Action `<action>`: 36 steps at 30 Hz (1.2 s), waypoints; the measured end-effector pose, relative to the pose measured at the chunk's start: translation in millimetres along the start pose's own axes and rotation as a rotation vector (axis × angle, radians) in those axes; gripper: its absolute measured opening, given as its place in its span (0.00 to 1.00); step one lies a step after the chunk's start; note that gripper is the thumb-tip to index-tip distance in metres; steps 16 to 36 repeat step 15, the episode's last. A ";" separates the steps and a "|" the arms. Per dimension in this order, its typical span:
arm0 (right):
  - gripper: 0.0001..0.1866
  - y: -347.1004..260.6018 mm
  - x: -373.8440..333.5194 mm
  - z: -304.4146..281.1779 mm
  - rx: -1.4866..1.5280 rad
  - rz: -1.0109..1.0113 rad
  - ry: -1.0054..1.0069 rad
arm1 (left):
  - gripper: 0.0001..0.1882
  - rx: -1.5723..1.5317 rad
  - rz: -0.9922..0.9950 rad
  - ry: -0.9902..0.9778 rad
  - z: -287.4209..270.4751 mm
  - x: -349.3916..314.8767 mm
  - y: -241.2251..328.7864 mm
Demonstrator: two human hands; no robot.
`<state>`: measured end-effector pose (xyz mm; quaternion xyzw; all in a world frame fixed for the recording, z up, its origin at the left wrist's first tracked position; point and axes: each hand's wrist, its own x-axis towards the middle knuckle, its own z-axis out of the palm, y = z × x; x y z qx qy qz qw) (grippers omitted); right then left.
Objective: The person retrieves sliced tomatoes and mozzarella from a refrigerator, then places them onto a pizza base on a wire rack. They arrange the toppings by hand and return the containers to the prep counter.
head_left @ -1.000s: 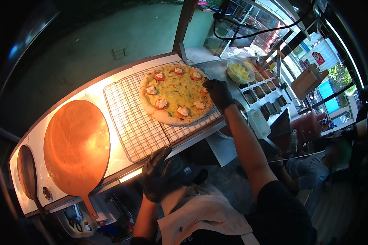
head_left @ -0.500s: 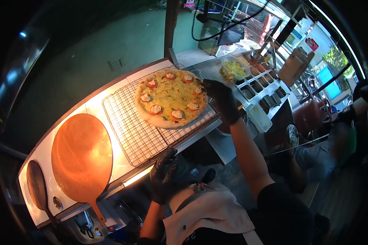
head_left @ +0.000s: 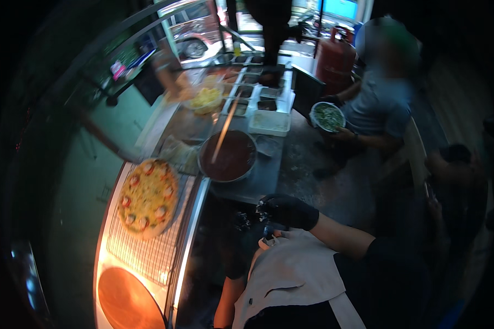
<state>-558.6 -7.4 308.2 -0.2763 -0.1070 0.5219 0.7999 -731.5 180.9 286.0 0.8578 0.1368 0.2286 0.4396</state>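
My right hand, in a black glove, is in front of the tan apron. Its fingers are bent but apart, white crumbs cling to the tips, and no held thing shows. Close by on the left is my left hand, also black-gloved; white crumbs show at its fingertips. Shadow and blur hide how its fingers are bent. A baked pizza with a ring of red slices topped in white lies on a wire rack, away from both hands.
A round wooden board lies near the counter's front end. Beyond my hands stands a bowl of dark red sauce with a wooden handle across it. Topping trays stand farther back. At right a co-worker holds a bowl of greens.
My view has swung right. My right hand has left the pizza's edge and come back in front of the apron, near my left hand. White crumbs now show on both hands' fingertips.
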 end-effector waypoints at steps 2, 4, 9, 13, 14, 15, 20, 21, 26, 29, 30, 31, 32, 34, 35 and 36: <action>0.17 -7.1 -27.9 -37.2 0.113 -0.081 0.002 | 0.21 0.102 0.174 -0.097 23.9 12.9 8.2; 0.17 -20.1 -47.5 -70.4 0.209 -0.198 0.011 | 0.22 -0.148 0.197 -0.305 43.8 15.3 32.2; 0.17 -81.5 -69.0 -154.8 0.191 -0.257 0.137 | 0.18 -0.824 -0.398 -0.502 136.9 70.9 67.7; 0.17 -135.1 -67.8 -229.3 0.240 -0.266 0.167 | 0.19 -0.918 -0.499 -0.498 233.2 116.8 72.1; 0.17 -148.2 -71.5 -251.2 0.272 -0.267 0.154 | 0.18 -0.975 -0.522 -0.498 260.6 129.4 69.1; 0.23 -157.6 -74.6 -271.7 0.251 -0.284 0.161 | 0.21 -0.887 -0.572 -0.537 282.1 145.0 62.5; 0.23 -157.6 -74.6 -271.7 0.251 -0.284 0.161 | 0.21 -0.887 -0.572 -0.537 282.1 145.0 62.5; 0.23 -157.6 -74.6 -271.7 0.251 -0.284 0.161 | 0.21 -0.887 -0.572 -0.537 282.1 145.0 62.5; 0.23 -157.6 -74.6 -271.7 0.251 -0.284 0.161 | 0.21 -0.887 -0.572 -0.537 282.1 145.0 62.5; 0.23 -157.6 -74.6 -271.7 0.251 -0.284 0.161 | 0.21 -0.887 -0.572 -0.537 282.1 145.0 62.5; 0.23 -157.6 -74.6 -271.7 0.251 -0.284 0.161 | 0.21 -0.887 -0.572 -0.537 282.1 145.0 62.5; 0.23 -157.6 -74.6 -271.7 0.251 -0.284 0.161 | 0.21 -0.887 -0.572 -0.537 282.1 145.0 62.5; 0.23 -157.6 -74.6 -271.7 0.251 -0.284 0.161 | 0.21 -0.887 -0.572 -0.537 282.1 145.0 62.5; 0.23 -157.6 -74.6 -271.7 0.251 -0.284 0.161 | 0.21 -0.887 -0.572 -0.537 282.1 145.0 62.5; 0.23 -157.6 -74.6 -271.7 0.251 -0.284 0.161 | 0.21 -0.887 -0.572 -0.537 282.1 145.0 62.5; 0.23 -157.6 -74.6 -271.7 0.251 -0.284 0.161 | 0.21 -0.887 -0.572 -0.537 282.1 145.0 62.5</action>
